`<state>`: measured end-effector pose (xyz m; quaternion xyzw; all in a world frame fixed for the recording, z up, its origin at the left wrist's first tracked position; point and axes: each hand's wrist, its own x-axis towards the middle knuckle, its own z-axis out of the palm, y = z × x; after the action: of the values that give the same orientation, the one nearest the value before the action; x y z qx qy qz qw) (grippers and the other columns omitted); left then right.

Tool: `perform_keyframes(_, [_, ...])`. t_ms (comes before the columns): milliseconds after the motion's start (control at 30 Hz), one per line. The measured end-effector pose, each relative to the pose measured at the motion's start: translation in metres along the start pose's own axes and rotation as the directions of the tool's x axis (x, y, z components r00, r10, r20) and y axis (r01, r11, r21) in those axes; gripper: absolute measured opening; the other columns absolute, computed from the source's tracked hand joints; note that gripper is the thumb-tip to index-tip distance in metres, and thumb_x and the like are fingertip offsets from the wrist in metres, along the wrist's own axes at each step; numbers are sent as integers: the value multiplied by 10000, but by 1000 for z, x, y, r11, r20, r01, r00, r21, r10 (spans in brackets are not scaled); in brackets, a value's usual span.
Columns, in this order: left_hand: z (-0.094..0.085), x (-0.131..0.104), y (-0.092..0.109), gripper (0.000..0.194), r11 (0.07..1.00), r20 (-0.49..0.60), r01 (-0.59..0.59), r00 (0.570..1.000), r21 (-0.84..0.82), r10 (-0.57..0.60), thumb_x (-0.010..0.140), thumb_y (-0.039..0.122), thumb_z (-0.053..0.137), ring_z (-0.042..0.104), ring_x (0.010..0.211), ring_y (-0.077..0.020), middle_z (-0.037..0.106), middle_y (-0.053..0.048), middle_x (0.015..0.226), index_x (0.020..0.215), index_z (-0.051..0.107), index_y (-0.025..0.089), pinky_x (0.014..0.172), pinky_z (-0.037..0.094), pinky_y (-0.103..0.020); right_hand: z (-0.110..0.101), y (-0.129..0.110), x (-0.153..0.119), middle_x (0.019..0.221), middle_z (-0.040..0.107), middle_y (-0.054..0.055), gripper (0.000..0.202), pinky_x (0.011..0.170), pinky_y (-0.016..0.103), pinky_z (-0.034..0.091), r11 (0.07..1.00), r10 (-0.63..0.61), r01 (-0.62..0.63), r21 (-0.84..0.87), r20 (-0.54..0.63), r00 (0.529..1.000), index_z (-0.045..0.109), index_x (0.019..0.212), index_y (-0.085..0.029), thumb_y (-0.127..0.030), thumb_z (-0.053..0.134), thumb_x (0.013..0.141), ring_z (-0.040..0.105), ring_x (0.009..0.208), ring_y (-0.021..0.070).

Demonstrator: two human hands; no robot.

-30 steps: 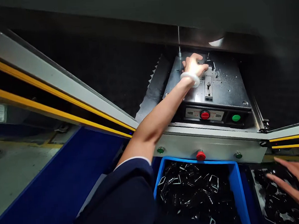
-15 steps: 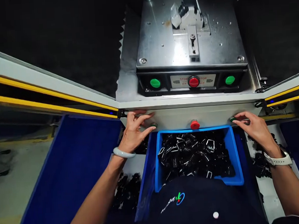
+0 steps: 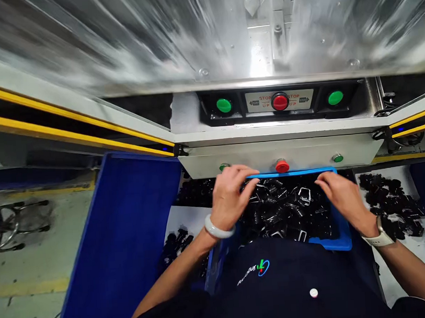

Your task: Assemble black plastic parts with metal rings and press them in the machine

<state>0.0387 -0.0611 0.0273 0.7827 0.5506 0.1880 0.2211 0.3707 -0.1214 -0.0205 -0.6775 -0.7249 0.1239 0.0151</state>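
Head view, looking down at the station from the person's side.

Left hand (image 3: 229, 194): over the far left part of the blue bin (image 3: 342, 232), thumb and fingers apart, visible gap between the tips. Back of hand sits just beside the left green panel button (image 3: 224, 167); contact unclear from here.

Right hand (image 3: 342, 199): over the bin's far right corner, fingers curled, thumb tip close to the index finger. Can't tell if they meet or pinch anything. Right green panel button (image 3: 337, 157) is just beyond it, apart from the fingertips.

Bin is right in front of the person's dark shirt (image 3: 284, 279), loaded with glossy black parts (image 3: 273, 213). One pale-edged frame piece (image 3: 304, 196) shows on top, between the hands, nearer the right.

Front panel (image 3: 248, 152) runs behind the bin; red mushroom button (image 3: 282, 166) midway between the two green ones. Above it, control box (image 3: 243, 120): red button (image 3: 280, 101) in the middle, green button each side, START/STOP/UP label.

See-through guard (image 3: 148, 52) spans the machine front, heavily streaked, bottom edge just above the control box. Fixture (image 3: 278, 30) visible through it, upper part cut off by the frame.

More black parts on a pale surface right of the bin (image 3: 395, 205).
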Motion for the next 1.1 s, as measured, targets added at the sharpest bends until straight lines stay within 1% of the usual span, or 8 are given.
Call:
perform_keyframes(100, [2,-8,27,181,995,257,-102,961,-1,99,1043,317,620,632,1031,-247,719,-64,1148,1175,720,245,865,438,-383,29,-18,-5,885,726,141,195,602,289,470,985,12,19,-173,176,984,661,980,-145,-125,469,1006,703,768,217])
perform_keyframes(233, [7,-9,32,312,990,438,-135,892,34,106,1011,291,667,593,1083,-274,676,-103,1265,1316,671,224,854,407,-381,43,-24,0,885,715,184,250,597,312,492,975,23,14,-221,163,986,661,967,-109,9,450,905,705,749,241])
perform_keyframes(367, [13,-7,22,226,990,548,-112,825,-80,137,1016,310,669,586,1055,-261,701,-95,1190,1214,713,212,874,384,-390,26,-23,0,937,714,171,297,540,276,433,968,-3,36,-247,133,991,695,952,-135,26,450,904,711,832,246])
perform_keyframes(500, [10,-12,12,189,964,493,-5,859,-264,140,1013,275,664,598,1071,-256,718,-89,1144,1180,717,205,965,417,-438,-5,-17,-4,939,734,113,294,483,267,381,984,14,-5,-176,50,999,771,1066,-210,-178,482,1028,708,759,211])
perform_keyframes(633, [1,-14,6,250,722,401,268,916,-638,15,1002,334,660,650,1060,-222,673,-108,1198,1205,738,210,957,543,-402,-32,-7,-6,985,792,27,277,634,273,542,932,78,-87,352,40,996,780,1168,-286,-422,573,1045,748,770,177])
perform_keyframes(833, [0,6,7,391,103,522,542,836,-834,-167,831,396,870,706,1030,-207,737,-94,1146,1123,771,156,926,633,-377,-49,-28,2,946,781,48,372,617,275,589,540,143,-156,827,93,985,762,1069,-197,-532,757,906,693,626,133])
perform_keyframes(933, [4,14,11,393,43,552,561,823,-827,-131,799,379,905,718,1027,-205,754,-98,1153,1100,796,151,910,636,-364,-53,-53,9,846,756,19,419,610,265,587,434,136,-123,892,70,988,701,1163,-203,-494,800,877,661,622,123])
perform_keyframes(1100, [6,21,18,396,154,549,551,834,-820,-54,827,391,880,736,972,-207,777,-106,1139,1134,811,150,933,622,-391,-60,-78,24,895,725,27,328,603,239,568,391,10,-142,910,150,989,706,1072,-217,-488,775,900,663,738,130])
